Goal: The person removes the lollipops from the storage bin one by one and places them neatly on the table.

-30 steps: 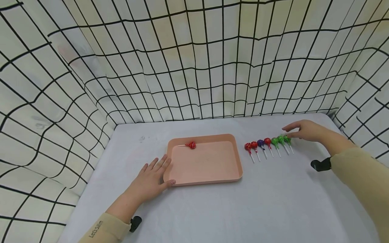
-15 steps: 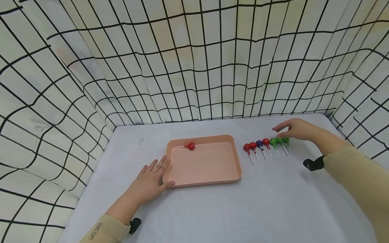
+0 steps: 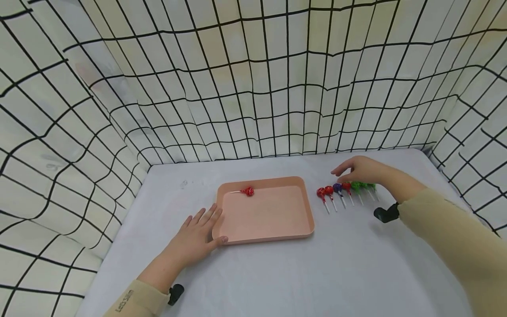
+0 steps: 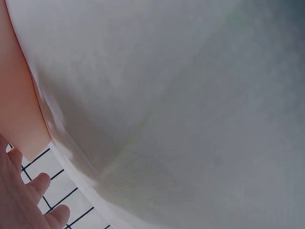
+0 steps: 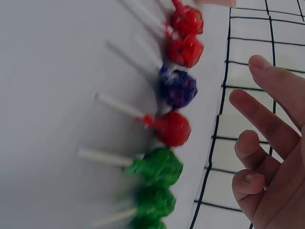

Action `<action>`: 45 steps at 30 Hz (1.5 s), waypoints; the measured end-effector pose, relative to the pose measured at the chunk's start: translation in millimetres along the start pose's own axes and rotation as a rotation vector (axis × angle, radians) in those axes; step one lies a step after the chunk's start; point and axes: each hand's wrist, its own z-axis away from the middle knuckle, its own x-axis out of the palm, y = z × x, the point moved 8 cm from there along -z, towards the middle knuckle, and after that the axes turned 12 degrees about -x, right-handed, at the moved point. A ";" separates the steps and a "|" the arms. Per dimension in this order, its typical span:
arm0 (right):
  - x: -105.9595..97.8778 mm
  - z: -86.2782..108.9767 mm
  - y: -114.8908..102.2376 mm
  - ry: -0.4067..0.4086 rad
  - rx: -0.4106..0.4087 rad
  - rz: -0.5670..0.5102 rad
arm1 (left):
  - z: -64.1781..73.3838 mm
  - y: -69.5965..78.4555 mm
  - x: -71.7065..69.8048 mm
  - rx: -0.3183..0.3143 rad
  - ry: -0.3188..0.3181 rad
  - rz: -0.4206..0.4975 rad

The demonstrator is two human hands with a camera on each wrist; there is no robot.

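Observation:
My left hand [image 3: 198, 235] rests with spread fingers on the left edge of a pink tray [image 3: 273, 220]. One red lollipop [image 3: 248, 191] lies in the tray near its back left corner. To the right of the tray is a row of several wrapped lollipops: red [image 5: 185, 50], purple [image 5: 179, 88], another red [image 5: 174, 129] and green [image 5: 162, 166]. Above the row hovers my right hand [image 3: 364, 169], its fingers loosely bent and holding nothing. In the right wrist view, that hand is apart from the lollipops. The left wrist view shows only fingertips [image 4: 40, 183] and the tray side [image 4: 21, 90].
A white cloth covers the table [image 3: 277, 277]. White walls with a black grid [image 3: 269, 101] enclose it at the back and sides. Small black devices [image 3: 386, 213] sit at both wrists, below the beige sleeves.
My right hand has moved left along the lollipop row, from the green end to above the middle. The left hand, tray and lollipops have stayed in place.

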 end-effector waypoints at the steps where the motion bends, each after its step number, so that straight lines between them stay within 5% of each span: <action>1: 1.2 -2.8 -3.1 -0.002 -0.006 -0.006 | 0.0 0.0 -0.4 0.000 0.000 -0.001; 32: 41.5 -83.4 -95.3 -0.022 -0.130 -0.129 | -2.3 -3.6 2.8 -0.002 -0.013 0.008; 45: 60.9 -111.2 -132.4 -0.052 -0.235 -0.079 | -1.3 -3.1 1.4 0.004 -0.003 0.016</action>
